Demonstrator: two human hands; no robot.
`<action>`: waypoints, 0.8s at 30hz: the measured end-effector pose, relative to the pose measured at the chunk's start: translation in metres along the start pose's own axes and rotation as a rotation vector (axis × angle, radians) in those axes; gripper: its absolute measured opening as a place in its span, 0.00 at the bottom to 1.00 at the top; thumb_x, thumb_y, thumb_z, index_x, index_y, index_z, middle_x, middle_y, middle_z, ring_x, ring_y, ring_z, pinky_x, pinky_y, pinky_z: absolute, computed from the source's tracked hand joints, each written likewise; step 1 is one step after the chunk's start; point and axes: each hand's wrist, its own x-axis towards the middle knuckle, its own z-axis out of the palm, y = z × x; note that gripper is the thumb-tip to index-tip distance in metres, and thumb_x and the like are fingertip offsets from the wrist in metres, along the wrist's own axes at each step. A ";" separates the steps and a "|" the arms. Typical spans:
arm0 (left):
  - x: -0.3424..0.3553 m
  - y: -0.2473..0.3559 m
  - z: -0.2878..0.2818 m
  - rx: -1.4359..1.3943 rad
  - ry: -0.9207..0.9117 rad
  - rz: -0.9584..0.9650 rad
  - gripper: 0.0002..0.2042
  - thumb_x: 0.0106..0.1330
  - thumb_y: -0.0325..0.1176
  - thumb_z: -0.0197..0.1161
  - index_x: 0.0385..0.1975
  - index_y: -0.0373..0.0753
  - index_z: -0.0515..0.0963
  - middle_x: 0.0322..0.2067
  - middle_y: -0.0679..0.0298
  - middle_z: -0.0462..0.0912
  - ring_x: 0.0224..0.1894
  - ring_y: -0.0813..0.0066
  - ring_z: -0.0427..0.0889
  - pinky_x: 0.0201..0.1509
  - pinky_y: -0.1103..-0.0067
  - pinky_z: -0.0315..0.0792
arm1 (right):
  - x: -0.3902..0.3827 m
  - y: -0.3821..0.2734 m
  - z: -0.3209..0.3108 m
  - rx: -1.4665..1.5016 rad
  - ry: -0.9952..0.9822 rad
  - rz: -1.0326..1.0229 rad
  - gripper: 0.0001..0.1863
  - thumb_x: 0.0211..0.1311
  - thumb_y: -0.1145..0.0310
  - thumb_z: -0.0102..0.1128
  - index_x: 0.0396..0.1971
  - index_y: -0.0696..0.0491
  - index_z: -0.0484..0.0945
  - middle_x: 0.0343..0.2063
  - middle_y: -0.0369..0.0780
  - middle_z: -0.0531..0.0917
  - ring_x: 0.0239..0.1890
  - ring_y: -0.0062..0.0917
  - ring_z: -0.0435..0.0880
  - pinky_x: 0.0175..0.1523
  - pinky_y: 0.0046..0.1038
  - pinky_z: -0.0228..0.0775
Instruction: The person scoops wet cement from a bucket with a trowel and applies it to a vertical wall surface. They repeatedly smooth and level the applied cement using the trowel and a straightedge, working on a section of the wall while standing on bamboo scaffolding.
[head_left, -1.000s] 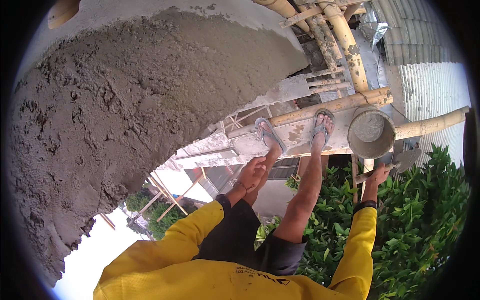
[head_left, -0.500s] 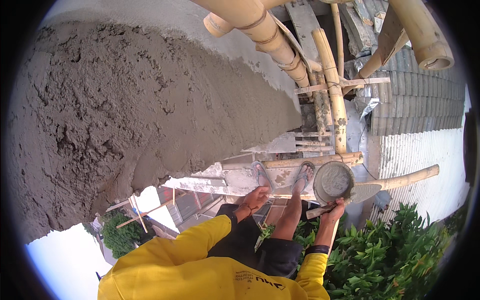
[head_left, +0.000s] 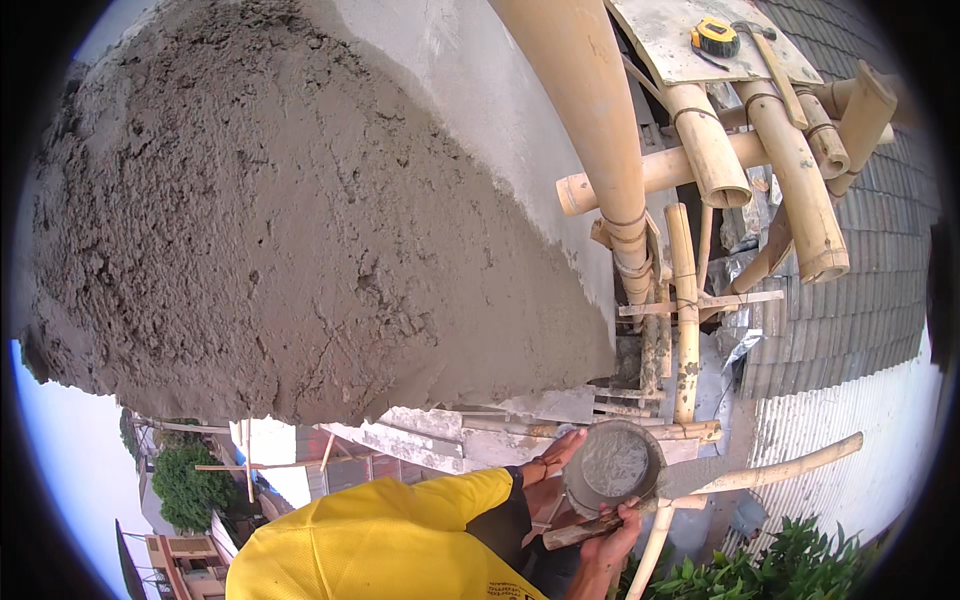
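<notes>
My right hand [head_left: 612, 540] is closed round the wooden handle of a trowel [head_left: 705, 474], whose mortar-smeared blade points right. Just beyond that hand is a round, dark mortar bucket [head_left: 578, 487] with wet grey mortar [head_left: 615, 460] in it; the right fingers lie close to its near rim. At the bucket's left side is my left hand [head_left: 553, 457], its fingers stretched out along the rim. Whether that hand bears any of the bucket's weight cannot be seen. A wall coated in rough wet mortar [head_left: 300, 250] spans the left and middle.
Bamboo scaffold poles [head_left: 600, 130] stand at the upper right. There, a board [head_left: 660, 45] carries a yellow tape measure [head_left: 714, 38] and a hammer [head_left: 780, 75]. Roof tiles [head_left: 870, 270], corrugated sheeting [head_left: 810, 425] and leafy plants [head_left: 760, 565] lie to the right.
The view has tilted up, bringing the board with tape measure and hammer into sight. The bucket has shifted left against the scaffold, and my left hand has come up to its rim.
</notes>
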 end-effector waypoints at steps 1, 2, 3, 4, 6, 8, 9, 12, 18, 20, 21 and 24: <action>-0.012 0.012 -0.012 -0.068 -0.098 -0.045 0.42 0.73 0.66 0.46 0.72 0.34 0.60 0.66 0.51 0.69 0.71 0.55 0.63 0.74 0.69 0.57 | -0.006 0.002 0.007 -0.028 0.067 0.015 0.11 0.54 0.71 0.54 0.39 0.50 0.73 0.31 0.32 0.75 0.25 0.22 0.74 0.42 0.29 0.73; -0.029 0.022 -0.015 -0.109 -0.131 0.007 0.41 0.73 0.63 0.50 0.72 0.31 0.58 0.68 0.49 0.66 0.73 0.57 0.60 0.76 0.69 0.55 | -0.010 0.003 0.013 -0.022 0.046 -0.019 0.11 0.54 0.71 0.54 0.39 0.50 0.73 0.31 0.32 0.74 0.25 0.22 0.74 0.41 0.28 0.73; -0.046 0.032 -0.020 -0.122 -0.177 0.059 0.41 0.74 0.59 0.53 0.73 0.29 0.56 0.70 0.47 0.63 0.75 0.58 0.57 0.77 0.68 0.53 | -0.011 0.006 0.017 0.015 -0.027 -0.040 0.11 0.54 0.71 0.54 0.39 0.50 0.73 0.31 0.33 0.74 0.25 0.22 0.74 0.40 0.28 0.72; -0.067 0.040 -0.027 -0.063 -0.210 0.129 0.41 0.73 0.57 0.57 0.73 0.30 0.56 0.69 0.48 0.65 0.73 0.60 0.61 0.75 0.69 0.56 | -0.014 0.006 0.021 0.010 -0.033 -0.030 0.10 0.53 0.73 0.54 0.38 0.49 0.73 0.30 0.33 0.74 0.26 0.23 0.74 0.38 0.27 0.72; -0.096 0.045 -0.032 0.178 -0.205 0.373 0.40 0.69 0.54 0.64 0.70 0.29 0.59 0.64 0.46 0.70 0.68 0.59 0.69 0.69 0.68 0.64 | -0.015 0.011 0.030 0.007 -0.113 -0.008 0.10 0.52 0.74 0.54 0.37 0.50 0.72 0.30 0.33 0.73 0.26 0.23 0.74 0.36 0.26 0.70; -0.109 0.050 -0.029 0.368 -0.136 0.534 0.39 0.66 0.53 0.66 0.66 0.28 0.62 0.60 0.43 0.74 0.64 0.55 0.74 0.65 0.66 0.69 | -0.021 0.019 0.043 -0.017 -0.155 0.000 0.10 0.52 0.76 0.54 0.36 0.51 0.72 0.29 0.33 0.73 0.26 0.23 0.74 0.36 0.25 0.69; -0.108 0.053 -0.028 0.321 -0.155 0.460 0.39 0.65 0.53 0.67 0.65 0.28 0.63 0.60 0.42 0.74 0.63 0.54 0.75 0.65 0.65 0.69 | -0.027 0.023 0.050 -0.046 -0.169 -0.021 0.10 0.52 0.76 0.54 0.35 0.51 0.72 0.29 0.33 0.73 0.26 0.23 0.74 0.36 0.24 0.69; -0.101 0.061 -0.025 0.207 -0.125 0.244 0.38 0.63 0.52 0.68 0.63 0.28 0.64 0.58 0.41 0.76 0.61 0.52 0.77 0.63 0.64 0.71 | -0.052 0.035 0.080 -0.099 -0.192 -0.059 0.09 0.53 0.78 0.55 0.35 0.52 0.72 0.29 0.33 0.73 0.27 0.22 0.74 0.37 0.23 0.69; -0.105 0.084 -0.025 0.204 0.125 -0.052 0.37 0.60 0.51 0.70 0.59 0.28 0.66 0.53 0.40 0.79 0.58 0.47 0.80 0.60 0.62 0.74 | -0.077 0.028 0.112 -0.064 -0.208 -0.051 0.10 0.54 0.79 0.56 0.36 0.53 0.71 0.32 0.35 0.74 0.33 0.23 0.78 0.41 0.22 0.70; -0.110 0.091 -0.022 0.219 0.214 -0.114 0.36 0.59 0.50 0.70 0.58 0.27 0.66 0.52 0.39 0.80 0.56 0.45 0.81 0.59 0.62 0.75 | -0.069 0.026 0.115 -0.064 -0.239 -0.023 0.10 0.55 0.79 0.57 0.37 0.53 0.71 0.32 0.35 0.75 0.36 0.24 0.80 0.44 0.23 0.72; -0.112 0.094 -0.021 0.235 0.257 -0.124 0.36 0.58 0.50 0.70 0.57 0.27 0.67 0.51 0.39 0.81 0.56 0.45 0.81 0.58 0.61 0.75 | -0.064 0.026 0.115 -0.100 -0.295 -0.031 0.09 0.57 0.78 0.57 0.37 0.53 0.71 0.34 0.36 0.75 0.39 0.25 0.80 0.45 0.25 0.72; -0.113 0.098 -0.027 0.360 0.368 -0.052 0.31 0.58 0.51 0.70 0.48 0.30 0.70 0.44 0.38 0.83 0.51 0.40 0.83 0.54 0.59 0.76 | -0.044 0.024 0.109 -0.189 -0.411 -0.006 0.08 0.60 0.75 0.58 0.39 0.54 0.71 0.36 0.37 0.76 0.43 0.27 0.82 0.48 0.29 0.74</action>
